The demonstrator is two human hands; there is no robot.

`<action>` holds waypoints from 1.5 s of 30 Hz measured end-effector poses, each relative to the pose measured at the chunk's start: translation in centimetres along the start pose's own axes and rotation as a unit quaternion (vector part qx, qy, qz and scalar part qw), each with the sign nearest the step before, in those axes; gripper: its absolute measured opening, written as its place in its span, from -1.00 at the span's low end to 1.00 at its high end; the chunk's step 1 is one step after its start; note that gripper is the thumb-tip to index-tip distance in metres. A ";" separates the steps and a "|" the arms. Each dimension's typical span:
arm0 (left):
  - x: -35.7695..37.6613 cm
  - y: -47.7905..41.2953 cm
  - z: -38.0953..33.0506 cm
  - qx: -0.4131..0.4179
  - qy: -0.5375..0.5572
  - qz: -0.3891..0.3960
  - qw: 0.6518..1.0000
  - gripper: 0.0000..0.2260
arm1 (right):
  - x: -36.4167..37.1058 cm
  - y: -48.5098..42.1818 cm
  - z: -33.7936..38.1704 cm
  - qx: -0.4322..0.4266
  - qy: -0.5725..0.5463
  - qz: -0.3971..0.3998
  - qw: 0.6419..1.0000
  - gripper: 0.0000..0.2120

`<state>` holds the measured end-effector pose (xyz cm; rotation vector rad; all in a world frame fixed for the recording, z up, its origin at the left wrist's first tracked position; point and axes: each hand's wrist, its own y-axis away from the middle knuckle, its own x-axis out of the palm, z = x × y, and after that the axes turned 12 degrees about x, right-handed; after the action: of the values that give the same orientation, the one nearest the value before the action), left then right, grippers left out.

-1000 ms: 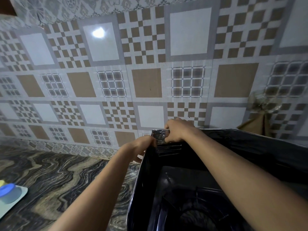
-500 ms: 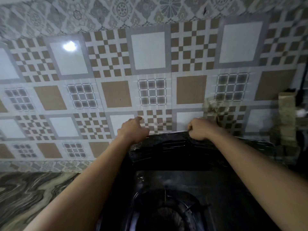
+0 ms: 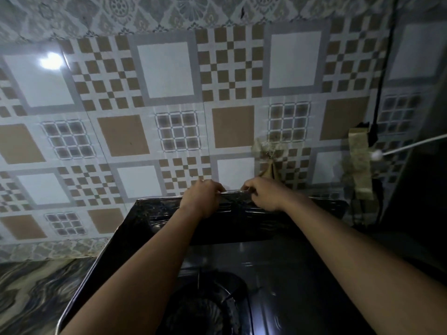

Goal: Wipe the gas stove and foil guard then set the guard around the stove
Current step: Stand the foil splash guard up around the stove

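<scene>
The dark, shiny foil guard (image 3: pixel 154 213) stands upright around the back and left side of the black gas stove (image 3: pixel 285 281), close to the tiled wall. A round burner (image 3: pixel 205 308) shows low in the view between my forearms. My left hand (image 3: pixel 200 199) and my right hand (image 3: pixel 263 193) both pinch the top edge of the guard's back panel, close together near its middle. My arms hide part of the stove top and the guard's inner face.
A patterned tiled wall (image 3: pixel 169 117) rises right behind the guard. A marbled counter (image 3: pixel 31 293) lies to the left. On the right, a black cable (image 3: pixel 379 81), a white cord (image 3: pixel 411 146) and taped patches (image 3: pixel 360 163) hang on the wall.
My view has shifted right along the stove. My hands moved from the guard's left corner to its back edge, then drew closer together near the middle.
</scene>
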<state>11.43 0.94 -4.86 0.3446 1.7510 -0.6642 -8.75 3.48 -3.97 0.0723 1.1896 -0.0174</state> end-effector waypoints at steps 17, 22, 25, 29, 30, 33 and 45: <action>0.5 -0.2 -0.4 0.003 -0.008 0.016 1.000 -0.77 | -1.3 0.7 -0.3 -0.021 0.047 -0.012 0.999 -0.69; 0.9 -1.0 -1.7 0.028 0.012 -0.023 0.999 -0.81 | -1.0 0.9 -0.1 -0.029 0.049 -0.049 0.997 -0.82; 1.4 -1.3 -2.2 0.039 0.007 -0.035 0.999 -0.85 | -0.9 1.0 0.0 -0.035 0.055 -0.050 0.997 -0.82; 1.8 -1.3 -2.4 0.039 -0.011 -0.041 0.998 -0.87 | -1.0 1.0 -0.2 -0.045 0.056 -0.051 0.996 -0.82; 1.8 -1.3 -2.4 0.039 -0.016 -0.042 0.998 -0.88 | -1.1 1.1 -0.2 -0.047 0.058 -0.050 0.996 -0.83; 1.9 -1.2 -2.4 0.039 -0.016 -0.038 0.998 -0.88 | -1.2 1.2 -0.2 -0.048 0.059 -0.047 0.996 -0.83; 1.6 -0.6 -3.2 0.036 -0.014 -0.031 0.999 -0.88 | -2.0 2.0 -2.0 -0.035 0.079 -0.032 0.996 -0.93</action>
<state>8.14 2.18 -5.73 0.3308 1.7197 -0.7754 -11.22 5.55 -2.72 -0.0277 1.3488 -0.0264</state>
